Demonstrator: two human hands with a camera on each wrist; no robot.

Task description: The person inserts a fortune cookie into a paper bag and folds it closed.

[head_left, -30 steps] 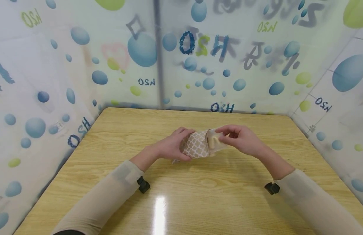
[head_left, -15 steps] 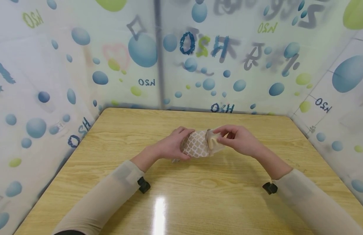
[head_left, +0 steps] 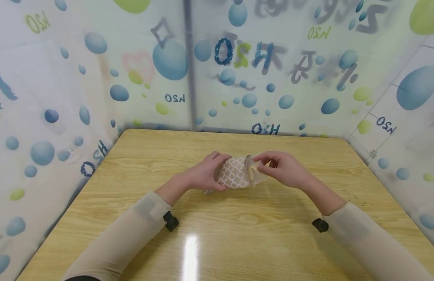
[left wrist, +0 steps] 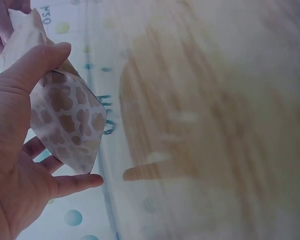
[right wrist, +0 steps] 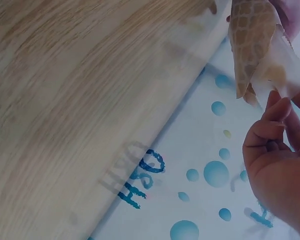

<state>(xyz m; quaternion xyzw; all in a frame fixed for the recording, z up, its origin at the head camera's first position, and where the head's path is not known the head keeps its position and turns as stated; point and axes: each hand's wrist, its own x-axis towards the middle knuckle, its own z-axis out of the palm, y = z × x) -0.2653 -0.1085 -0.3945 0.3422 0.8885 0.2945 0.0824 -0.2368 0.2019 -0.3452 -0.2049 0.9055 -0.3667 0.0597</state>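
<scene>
Above the middle of the table, my left hand (head_left: 207, 172) grips a tan pouch (head_left: 233, 174) with a white lattice print, thumb on the near side and fingers behind. In the left wrist view, one pointed end of the pouch (left wrist: 70, 117) sticks out past the thumb. From its right end comes a thin, translucent whitish wrapper (head_left: 257, 177), with something pale yellow showing through. My right hand (head_left: 288, 169) pinches this wrapper between thumb and fingertips. The right wrist view shows the same wrapper (right wrist: 285, 72) spread between pouch and fingers. What fills the pouch is hidden.
Below the hands lies a light wood-grain table (head_left: 238, 242), with a bright light reflection (head_left: 190, 257) near its front. Walls covered in a bubble-printed sheet (head_left: 217, 89) stand behind it and at both sides.
My right hand has shifted slightly left toward the pouch, still pinching the wrapper, and less wrapper shows between hand and pouch. My left hand has stayed almost in place.
</scene>
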